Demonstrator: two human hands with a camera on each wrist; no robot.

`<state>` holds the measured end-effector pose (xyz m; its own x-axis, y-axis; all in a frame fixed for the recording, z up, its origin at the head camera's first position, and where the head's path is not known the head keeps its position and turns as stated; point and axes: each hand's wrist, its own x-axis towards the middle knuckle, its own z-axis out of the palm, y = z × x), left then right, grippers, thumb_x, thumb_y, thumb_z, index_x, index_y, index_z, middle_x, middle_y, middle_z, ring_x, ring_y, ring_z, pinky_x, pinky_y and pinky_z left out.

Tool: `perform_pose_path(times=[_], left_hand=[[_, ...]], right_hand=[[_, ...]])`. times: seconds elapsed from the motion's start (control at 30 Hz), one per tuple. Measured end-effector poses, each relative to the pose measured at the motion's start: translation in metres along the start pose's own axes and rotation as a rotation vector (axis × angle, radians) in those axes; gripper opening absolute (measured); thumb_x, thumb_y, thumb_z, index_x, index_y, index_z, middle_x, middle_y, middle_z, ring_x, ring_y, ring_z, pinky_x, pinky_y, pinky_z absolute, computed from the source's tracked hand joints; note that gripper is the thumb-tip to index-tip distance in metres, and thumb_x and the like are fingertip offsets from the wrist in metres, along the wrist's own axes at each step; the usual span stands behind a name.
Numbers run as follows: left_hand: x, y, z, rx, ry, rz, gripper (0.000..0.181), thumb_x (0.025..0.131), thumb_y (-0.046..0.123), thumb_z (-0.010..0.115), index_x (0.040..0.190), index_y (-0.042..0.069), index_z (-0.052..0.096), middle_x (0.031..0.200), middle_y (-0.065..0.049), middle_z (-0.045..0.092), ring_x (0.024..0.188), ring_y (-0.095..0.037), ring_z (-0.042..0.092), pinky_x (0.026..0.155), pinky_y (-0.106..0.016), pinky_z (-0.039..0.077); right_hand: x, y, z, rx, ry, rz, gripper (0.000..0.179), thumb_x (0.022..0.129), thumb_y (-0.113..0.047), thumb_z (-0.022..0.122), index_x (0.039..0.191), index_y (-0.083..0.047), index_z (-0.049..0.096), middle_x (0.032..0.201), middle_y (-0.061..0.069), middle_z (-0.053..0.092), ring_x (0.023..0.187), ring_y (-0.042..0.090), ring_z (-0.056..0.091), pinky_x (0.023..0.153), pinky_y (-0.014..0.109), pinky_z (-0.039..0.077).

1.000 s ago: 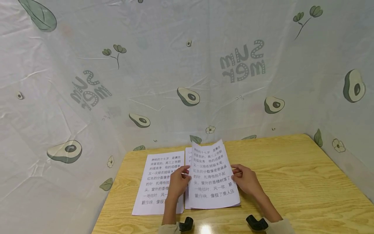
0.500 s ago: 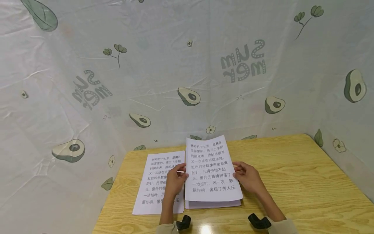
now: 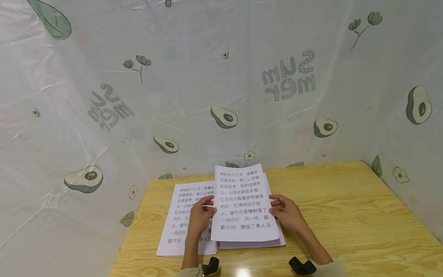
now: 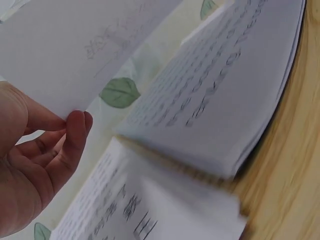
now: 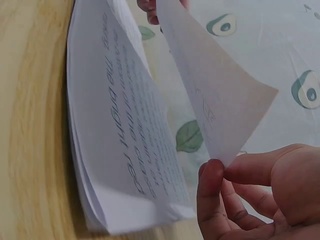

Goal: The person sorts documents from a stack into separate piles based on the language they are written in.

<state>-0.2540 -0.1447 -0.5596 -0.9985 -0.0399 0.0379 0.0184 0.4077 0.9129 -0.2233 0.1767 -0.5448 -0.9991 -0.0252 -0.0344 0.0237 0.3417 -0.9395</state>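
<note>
A sheet of paper (image 3: pixel 242 204) printed with Chinese characters is held up between both hands, raised above the stacks. My left hand (image 3: pixel 200 215) pinches its left edge between thumb and fingers. On the opposite edge, my right hand (image 3: pixel 287 213) pinches the sheet the same way. Beneath it lies the right stack of paper (image 5: pixel 115 125), its top page printed with English text. To the left lies another stack (image 3: pixel 173 231) with Chinese text on top, partly covered by the left hand and the raised sheet. The sheet's underside (image 4: pixel 75 55) shows faint print-through in the left wrist view.
Both stacks lie on a wooden table (image 3: pixel 346 223). A pale cloth (image 3: pixel 194 77) with avocado and leaf prints hangs behind the table and along its sides. Black curved pieces (image 3: pixel 210 266) sit at the wrists.
The sheet has lifted off the right stack and shifted left, and its lower edge now overlaps the left stack. Both hands have moved left with it, still pinching its edges.
</note>
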Motion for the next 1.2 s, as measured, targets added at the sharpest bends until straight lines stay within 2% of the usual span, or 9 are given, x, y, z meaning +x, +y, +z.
perform_pose_path(times=[0.27, 0.53, 0.8, 0.97, 1.2], left_hand=[[-0.002, -0.012, -0.02, 0.034, 0.031, -0.015, 0.045, 0.093, -0.001, 0.074, 0.138, 0.008, 0.071, 0.117, -0.013, 0.072, 0.093, -0.017, 0.07, 0.074, -0.024, 0.061], [-0.005, -0.022, -0.046, 0.05, 0.064, -0.017, 0.046, 0.093, -0.004, 0.073, 0.139, 0.005, 0.07, 0.117, -0.016, 0.071, 0.091, -0.019, 0.068, 0.071, -0.022, 0.057], [-0.009, -0.034, -0.069, 0.058, 0.068, -0.074, 0.047, 0.095, -0.004, 0.071, 0.141, 0.004, 0.068, 0.122, -0.018, 0.069, 0.094, -0.019, 0.069, 0.072, -0.023, 0.058], [-0.011, -0.041, -0.085, 0.067, 0.081, -0.085, 0.047, 0.096, -0.005, 0.069, 0.142, 0.004, 0.067, 0.124, -0.019, 0.068, 0.095, -0.02, 0.069, 0.07, -0.024, 0.057], [-0.011, -0.052, -0.105, 0.08, 0.103, -0.109, 0.046, 0.097, -0.004, 0.068, 0.143, 0.004, 0.067, 0.126, -0.02, 0.068, 0.099, -0.022, 0.07, 0.075, -0.021, 0.057]], right_hand=[[0.003, -0.006, 0.025, 0.043, -0.007, 0.014, 0.046, 0.097, 0.002, 0.07, 0.142, 0.006, 0.062, 0.118, 0.022, 0.069, 0.099, 0.024, 0.073, 0.074, 0.027, 0.06], [0.005, -0.014, 0.053, 0.112, -0.002, 0.039, 0.045, 0.094, 0.003, 0.071, 0.139, 0.002, 0.065, 0.115, 0.018, 0.069, 0.093, 0.02, 0.072, 0.074, 0.033, 0.062], [0.007, -0.013, 0.082, 0.151, -0.019, 0.048, 0.047, 0.09, 0.004, 0.073, 0.137, 0.001, 0.067, 0.112, 0.016, 0.069, 0.086, 0.019, 0.073, 0.073, 0.038, 0.065], [0.008, -0.017, 0.097, 0.156, -0.054, 0.022, 0.047, 0.091, 0.003, 0.073, 0.138, 0.002, 0.065, 0.112, 0.017, 0.068, 0.088, 0.019, 0.072, 0.074, 0.038, 0.065], [0.012, -0.021, 0.119, 0.151, -0.086, -0.008, 0.048, 0.091, 0.001, 0.073, 0.138, 0.002, 0.065, 0.112, 0.016, 0.068, 0.088, 0.017, 0.072, 0.073, 0.033, 0.065]])
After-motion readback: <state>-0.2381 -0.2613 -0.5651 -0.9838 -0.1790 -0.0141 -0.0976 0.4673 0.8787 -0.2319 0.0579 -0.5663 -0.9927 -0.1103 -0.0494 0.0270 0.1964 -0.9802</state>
